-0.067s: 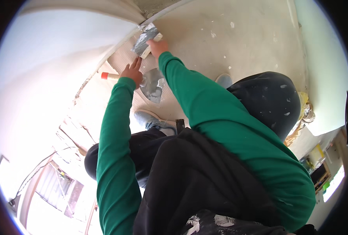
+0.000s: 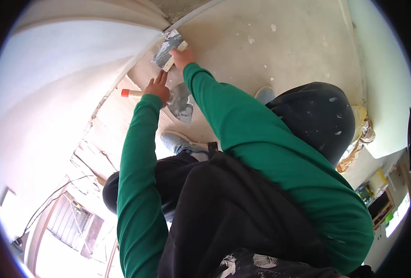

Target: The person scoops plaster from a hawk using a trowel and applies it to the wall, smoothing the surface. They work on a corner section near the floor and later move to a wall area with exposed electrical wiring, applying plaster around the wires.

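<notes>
I see the right hand [image 2: 183,56] closed round the handle of a flat trowel [image 2: 168,48], blade smeared w/ grey plaster, pressed to the wall [image 2: 52,88] near the corner where it meets the floor. Left hand [image 2: 158,86] grips a 2nd tool w/ a wooden, red-tipped handle [image 2: 130,93], fingers curled round it; its plaster-loaded blade [image 2: 181,103] sits just below the right forearm. Both sleeves green. Dark bucket [image 2: 316,116] stands at the right, near my knee.

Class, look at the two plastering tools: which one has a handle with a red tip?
The trowel in the left hand. The float in the right hand shows none.
</notes>
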Available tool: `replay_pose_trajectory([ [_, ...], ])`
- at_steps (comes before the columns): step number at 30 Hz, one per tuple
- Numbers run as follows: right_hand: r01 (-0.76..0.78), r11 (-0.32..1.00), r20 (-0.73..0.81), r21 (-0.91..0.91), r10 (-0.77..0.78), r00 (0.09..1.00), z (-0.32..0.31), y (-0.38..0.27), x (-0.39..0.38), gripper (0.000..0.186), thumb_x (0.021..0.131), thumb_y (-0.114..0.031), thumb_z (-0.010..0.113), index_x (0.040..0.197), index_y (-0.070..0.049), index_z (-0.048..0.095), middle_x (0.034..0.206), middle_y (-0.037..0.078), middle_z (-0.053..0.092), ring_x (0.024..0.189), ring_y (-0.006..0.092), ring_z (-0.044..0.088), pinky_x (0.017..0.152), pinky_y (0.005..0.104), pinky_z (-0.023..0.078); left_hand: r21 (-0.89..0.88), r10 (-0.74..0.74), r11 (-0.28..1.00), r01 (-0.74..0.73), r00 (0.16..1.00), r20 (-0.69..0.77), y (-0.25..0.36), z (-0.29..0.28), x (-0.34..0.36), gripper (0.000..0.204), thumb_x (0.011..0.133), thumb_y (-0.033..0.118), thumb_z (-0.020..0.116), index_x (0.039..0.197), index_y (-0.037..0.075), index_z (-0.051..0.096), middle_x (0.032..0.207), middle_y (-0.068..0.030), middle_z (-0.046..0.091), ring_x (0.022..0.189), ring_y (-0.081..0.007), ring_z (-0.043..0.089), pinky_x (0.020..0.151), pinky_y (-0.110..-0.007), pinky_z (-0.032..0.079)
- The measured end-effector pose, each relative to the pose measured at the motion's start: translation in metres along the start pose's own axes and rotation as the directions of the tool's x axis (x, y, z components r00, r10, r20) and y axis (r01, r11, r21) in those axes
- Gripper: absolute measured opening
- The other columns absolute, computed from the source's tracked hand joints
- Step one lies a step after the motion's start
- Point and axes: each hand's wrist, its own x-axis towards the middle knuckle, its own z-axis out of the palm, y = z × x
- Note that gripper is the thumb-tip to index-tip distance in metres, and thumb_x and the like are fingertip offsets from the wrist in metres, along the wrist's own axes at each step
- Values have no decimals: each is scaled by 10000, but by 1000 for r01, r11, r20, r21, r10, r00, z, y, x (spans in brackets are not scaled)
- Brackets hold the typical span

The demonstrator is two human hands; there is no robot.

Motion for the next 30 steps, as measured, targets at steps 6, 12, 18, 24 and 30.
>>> replay_pose_trajectory([
  [6, -46, 983, -175, -175, 15, 985, 33, -10, -9, 565, 739, -216, 688, 1218, 29, 517, 1148, 281, 606, 1102, 413, 584, 962, 438, 458, -67, -54, 996, 53, 999, -9, 10, 14, 11, 190, 759, 144, 632, 883, 55, 746, 1574, -257, 96, 1470, -367, 132, 1108, -473, 331],
  [12, -170, 982, -133, -76, 159, 978, 44, 1, 2, 541, 756, -208, 668, 1224, 14, 511, 1156, 271, 615, 1107, 424, 580, 982, 436, 452, -145, -24, 989, 20, 999, -28, 4, 30, 18, 565, 740, 116, 633, 1290, 34, 536, 1566, -249, 131, 1467, -383, 113, 1132, -478, 306],
  [18, -212, 977, -102, -2, 210, 972, 56, 6, 11, 615, 777, -203, 658, 1313, 10, 442, 1230, 278, 572, 1130, 422, 569, 977, 426, 468, -217, -19, 976, 20, 1000, 8, 4, 32, 23, 791, 722, 110, 631, 1451, 30, 335, 1546, -230, 208, 1457, -377, 153, 1138, -456, 301],
  [24, -350, 875, 14, 335, 367, 930, 67, -13, 6, 608, 804, -74, 637, 1364, -56, 401, 1205, 223, 579, 1052, 371, 624, 746, 464, 601, -324, -35, 945, 42, 999, 27, 1, 32, 22, 722, 728, 118, 621, 1408, 22, 395, 1509, -218, 304, 1427, -380, 229, 1127, -440, 311],
  [30, -346, 855, 57, 385, 352, 934, 61, -36, -10, 547, 836, -9, 610, 1339, -116, 421, 1147, 162, 593, 937, 353, 663, 643, 507, 617, -287, -52, 956, 60, 998, 36, 2, 32, 23, 690, 733, 124, 621, 1384, 10, 424, 1516, -218, 295, 1431, -372, 226, 1128, -433, 312],
])
